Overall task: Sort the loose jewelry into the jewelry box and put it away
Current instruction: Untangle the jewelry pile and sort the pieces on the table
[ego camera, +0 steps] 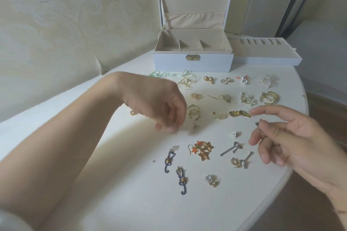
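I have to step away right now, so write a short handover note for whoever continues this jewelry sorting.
Left hand: fingers curled down over a tiny stud on the round white table; grip unclear.
Right hand: pinches a small dark piece.
White jewelry box: open, visible compartments empty; its removable tray sits beside it.
Done: earrings laid out, mostly paired.
Left: box everything, refit tray, close, put away.

No readable text, label or number shows anywhere (none legible).
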Motion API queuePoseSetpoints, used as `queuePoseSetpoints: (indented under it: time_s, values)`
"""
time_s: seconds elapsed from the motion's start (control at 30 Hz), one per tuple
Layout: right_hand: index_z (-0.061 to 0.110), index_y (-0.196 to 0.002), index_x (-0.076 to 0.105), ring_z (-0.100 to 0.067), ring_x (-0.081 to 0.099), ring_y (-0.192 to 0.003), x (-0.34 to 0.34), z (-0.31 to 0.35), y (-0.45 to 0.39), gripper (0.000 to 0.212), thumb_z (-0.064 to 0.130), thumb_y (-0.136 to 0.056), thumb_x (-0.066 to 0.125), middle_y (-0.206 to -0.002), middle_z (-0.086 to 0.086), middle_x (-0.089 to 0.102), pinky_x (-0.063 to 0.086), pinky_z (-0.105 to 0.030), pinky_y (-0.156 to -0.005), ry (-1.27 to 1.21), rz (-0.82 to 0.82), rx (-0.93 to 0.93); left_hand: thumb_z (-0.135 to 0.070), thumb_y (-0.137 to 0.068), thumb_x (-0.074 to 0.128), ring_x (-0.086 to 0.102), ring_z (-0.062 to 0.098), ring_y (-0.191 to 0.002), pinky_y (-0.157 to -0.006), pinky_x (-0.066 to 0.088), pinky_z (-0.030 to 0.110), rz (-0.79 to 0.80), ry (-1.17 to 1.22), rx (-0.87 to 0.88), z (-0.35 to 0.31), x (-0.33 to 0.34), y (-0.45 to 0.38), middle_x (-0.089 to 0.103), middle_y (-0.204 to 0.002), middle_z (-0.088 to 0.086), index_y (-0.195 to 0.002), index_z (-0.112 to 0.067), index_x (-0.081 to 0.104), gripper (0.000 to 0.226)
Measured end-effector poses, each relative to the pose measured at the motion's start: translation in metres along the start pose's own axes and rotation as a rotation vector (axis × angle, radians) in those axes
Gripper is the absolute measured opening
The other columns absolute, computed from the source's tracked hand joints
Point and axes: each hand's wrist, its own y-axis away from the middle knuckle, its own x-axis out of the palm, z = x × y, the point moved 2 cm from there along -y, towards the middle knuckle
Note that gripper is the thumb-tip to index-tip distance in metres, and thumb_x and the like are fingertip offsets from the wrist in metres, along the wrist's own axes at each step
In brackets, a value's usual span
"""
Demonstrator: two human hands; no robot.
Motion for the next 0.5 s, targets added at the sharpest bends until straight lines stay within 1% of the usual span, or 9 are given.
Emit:
queuePoseSetpoints:
  time_s: [0.07,0.13,0.2,0.27,0.33,0.37,0.43,0.5]
  values:
    - [0.018,-0.093,0.073,-0.028,0.055,-0.044,0.011,0.004,-0.001,0.018,0.019,-0.080,0.060,-0.071,-0.022,0.065,0.037,-0.023,-0.036,0.073,-0.019,-0.092,-0.001,-0.085,0.071,0.072,0.018,-0.070,-0.066,0.056,0.033,-0.174,0.144,0.096,-0.005,-0.005,0.000,0.075,-0.082,0.001,-0.093,-0.009,0.070,0.012]
    - [0.015,-0.094,0.072,-0.030,0.062,-0.049,0.024,0.008,-0.004,0.019,0.022,-0.081,0.060,-0.074,-0.020,0.067,0.041,-0.026,-0.038,0.109,-0.015,-0.164,0.004,-0.083,0.071,0.073,0.023,-0.071,-0.066,0.055,0.027,-0.331,0.292,0.167,-0.015,-0.002,-0.006,0.075,-0.082,0.006,-0.094,-0.004,0.068,0.014]
    - [0.018,-0.101,0.068,-0.030,0.068,-0.057,0.036,0.012,-0.009,0.027,0.033,-0.079,0.061,-0.078,-0.017,0.069,0.046,-0.028,-0.042,0.134,0.007,-0.196,0.000,-0.082,0.074,0.073,0.023,-0.070,-0.066,0.057,0.030,-0.434,0.367,0.217,-0.026,0.007,-0.014,0.074,-0.079,0.008,-0.093,-0.001,0.067,0.013]
    - [0.025,-0.105,0.064,-0.030,0.070,-0.063,0.044,0.014,-0.013,0.033,0.041,-0.076,0.063,-0.081,-0.012,0.072,0.049,-0.030,-0.046,0.153,0.018,-0.223,-0.005,-0.082,0.075,0.074,0.023,-0.071,-0.070,0.060,0.043,-0.495,0.373,0.243,-0.033,0.017,-0.022,0.074,-0.079,0.010,-0.093,0.000,0.065,0.015]
    - [0.030,-0.103,0.065,-0.034,0.069,-0.063,0.047,0.013,-0.015,0.030,0.042,-0.076,0.066,-0.080,-0.007,0.074,0.050,-0.033,-0.050,0.204,-0.003,-0.268,-0.008,-0.083,0.075,0.073,0.027,-0.072,-0.070,0.058,0.051,-0.551,0.383,0.250,-0.036,0.023,-0.027,0.074,-0.078,0.012,-0.090,0.000,0.060,0.018]
    - [0.030,-0.100,0.067,-0.035,0.068,-0.061,0.047,0.012,-0.016,0.026,0.040,-0.076,0.068,-0.079,-0.007,0.074,0.050,-0.033,-0.051,0.218,-0.023,-0.294,-0.009,-0.083,0.075,0.072,0.031,-0.071,-0.068,0.058,0.052,-0.587,0.408,0.249,-0.036,0.025,-0.029,0.074,-0.076,0.013,-0.087,-0.001,0.057,0.020]
    - [0.025,-0.093,0.069,-0.032,0.066,-0.056,0.045,0.012,-0.017,0.017,0.031,-0.077,0.069,-0.073,-0.009,0.073,0.051,-0.033,-0.049,0.198,-0.050,-0.341,-0.009,-0.083,0.075,0.071,0.035,-0.070,-0.065,0.057,0.046,-0.642,0.474,0.252,-0.038,0.029,-0.033,0.073,-0.074,0.014,-0.081,-0.004,0.050,0.025]
    - [0.018,-0.090,0.068,-0.027,0.064,-0.051,0.037,0.014,-0.018,0.014,0.022,-0.076,0.068,-0.068,-0.012,0.069,0.049,-0.028,-0.046,0.166,-0.065,-0.370,-0.015,-0.086,0.072,0.072,0.032,-0.073,-0.067,0.057,0.041,-0.632,0.502,0.253,-0.038,0.032,-0.037,0.074,-0.077,0.013,-0.082,-0.005,0.052,0.023]
